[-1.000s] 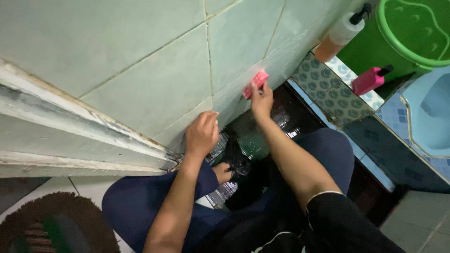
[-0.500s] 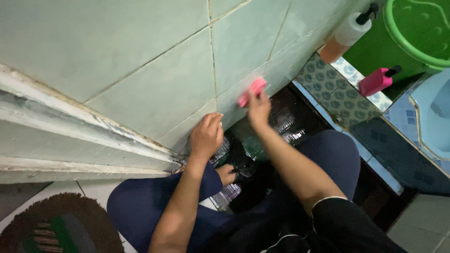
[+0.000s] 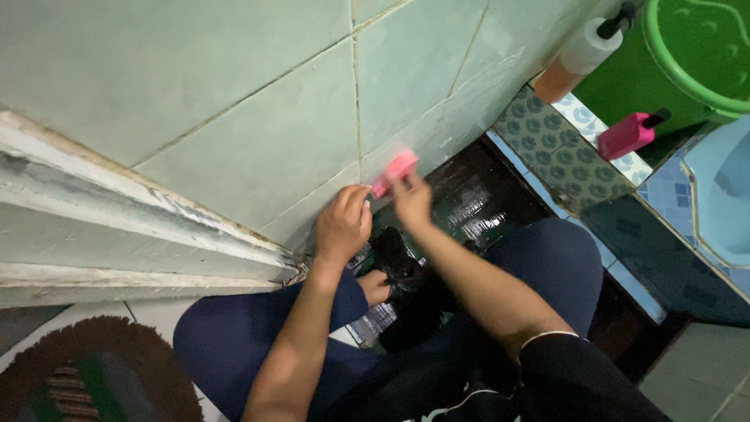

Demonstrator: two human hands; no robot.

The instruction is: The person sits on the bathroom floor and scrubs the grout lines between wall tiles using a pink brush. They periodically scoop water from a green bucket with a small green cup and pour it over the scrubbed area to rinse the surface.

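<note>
- The pink sponge sits pinched in the right hand fingertips, pressed flat on the pale green wall tile low down by the floor.
- The left hand is just beside it, fingers loosely curled, holding nothing, knuckles resting on the same tile.
- Well off past the right fingers: a pink pump bottle, a green bucket.

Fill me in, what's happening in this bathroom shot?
A person crouches on the wet dark floor. Their right hand presses a pink sponge against the bottom row of pale green wall tiles. The left hand rests flat on the wall beside it. Two pump bottles and a green bucket stand off to the right.
</note>
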